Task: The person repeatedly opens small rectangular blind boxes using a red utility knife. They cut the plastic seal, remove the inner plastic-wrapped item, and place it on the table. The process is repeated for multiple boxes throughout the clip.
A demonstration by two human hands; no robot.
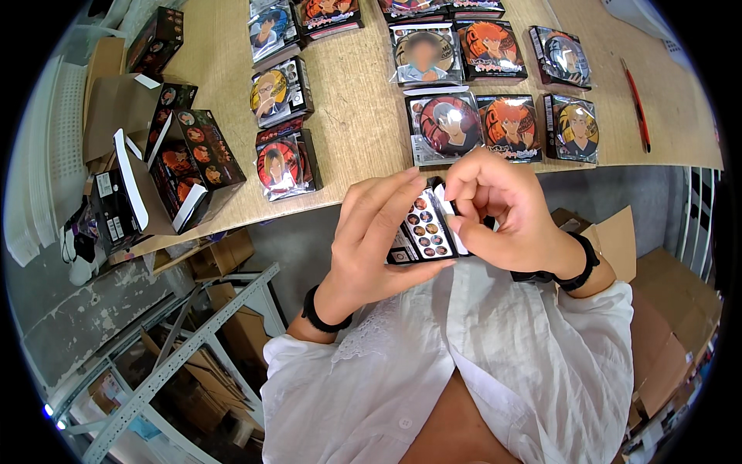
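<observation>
A small black-and-white cardboard box [427, 232], printed with rows of round character pictures, is held just off the table's near edge. My left hand [375, 232] wraps round it, fingers over the top edge and thumb along the bottom. At the box's right end, my right hand [502, 209] is closed, thumb and curled fingers at a white flap [452, 220]. The box's inside is hidden from view. Just beyond my hands lie a wrapped red round badge on a box [444, 127] and an orange-haired character badge on a box [510, 127].
More badge-topped boxes stand in columns on the wooden table [348, 108], including a red one [282, 166] at left. Opened dark display cartons [193, 166] crowd the left end. A red-and-black pen-like tool [638, 108] lies at right. Cardboard boxes [665, 309] and a metal rack [178, 356] stand below.
</observation>
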